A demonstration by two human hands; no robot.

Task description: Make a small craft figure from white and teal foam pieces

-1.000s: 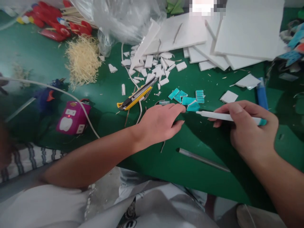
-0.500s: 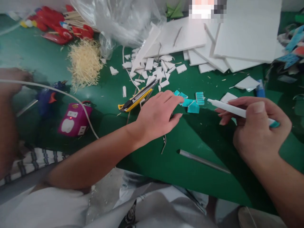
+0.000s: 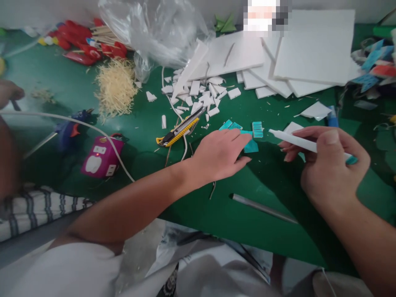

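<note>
My left hand (image 3: 221,154) lies palm down at the table's middle, open, its fingers stretched and the thumb apart. Its fingertips are over small teal pieces (image 3: 252,147), partly covering them; whether they press on them I cannot tell. Just beyond sits a teal piece with pale stripes (image 3: 257,129). On the right, my right hand (image 3: 335,165) is closed round a white marker (image 3: 301,142) with a teal end, its narrow tip pointing left toward the teal pieces. A yellow and black utility knife (image 3: 181,128) rests left of my left hand.
White foam scraps (image 3: 204,93) and foam sheets (image 3: 314,47) lie behind. A magenta power adapter (image 3: 102,156), cable, blue glue gun (image 3: 69,130) and straw-like shreds (image 3: 116,88) are left, near a co-worker's hand (image 3: 9,93). A grey rod (image 3: 262,208) lies in front.
My left hand has moved right over the teal pieces, covering more of them. My right hand keeps the marker with little movement. The co-worker's hand at left has shifted left.
</note>
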